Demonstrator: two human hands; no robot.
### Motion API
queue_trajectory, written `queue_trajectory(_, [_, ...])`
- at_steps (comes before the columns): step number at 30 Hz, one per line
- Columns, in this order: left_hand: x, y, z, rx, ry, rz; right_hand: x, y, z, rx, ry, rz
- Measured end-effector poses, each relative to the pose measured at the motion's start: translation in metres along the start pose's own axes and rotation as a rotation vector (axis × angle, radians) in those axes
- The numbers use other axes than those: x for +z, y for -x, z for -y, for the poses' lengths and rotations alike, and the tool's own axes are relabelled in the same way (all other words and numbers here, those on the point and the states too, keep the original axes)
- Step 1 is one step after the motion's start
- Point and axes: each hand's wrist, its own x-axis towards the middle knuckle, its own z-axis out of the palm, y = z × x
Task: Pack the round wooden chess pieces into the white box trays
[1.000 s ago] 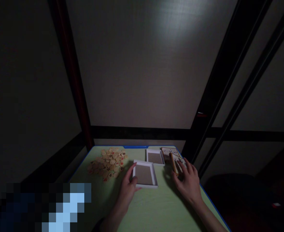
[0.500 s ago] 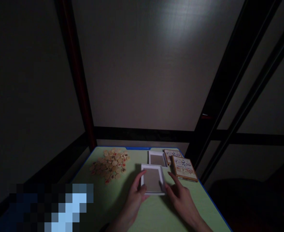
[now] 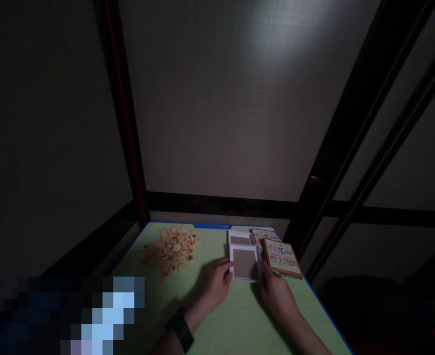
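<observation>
- Two hands, head view: your left hand (image 3: 216, 285) and right hand (image 3: 279, 297) pinch the near tray (image 3: 244, 263) between their fingers, toward the desk's (image 3: 225, 323) far right corner.
- A hard push could jam it against the far tray (image 3: 240, 240) or nudge the printed box (image 3: 283, 259) off the right edge.
- White-walled, rectangular trays; round, wood-like discs (image 3: 176, 247) heap by the far left corner.
</observation>
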Motion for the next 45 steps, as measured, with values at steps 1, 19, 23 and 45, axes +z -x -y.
queue_trajectory(1, [-0.002,0.003,-0.002,0.01,-0.04,-0.001,-0.001,0.0,0.002,-0.006,0.006,-0.001])
queue_trajectory(19, [-0.024,0.08,-0.027,-0.04,-0.29,0.015,-0.001,0.032,0.005,-0.326,-0.247,0.065])
queue_trajectory(23, [-0.035,0.11,-0.015,-0.075,-0.398,0.137,0.007,0.046,0.02,-0.386,-0.324,0.239])
queue_trajectory(45, [-0.115,0.054,-0.005,-0.342,-0.895,-0.1,-0.023,-0.023,0.142,-0.647,-0.077,0.23])
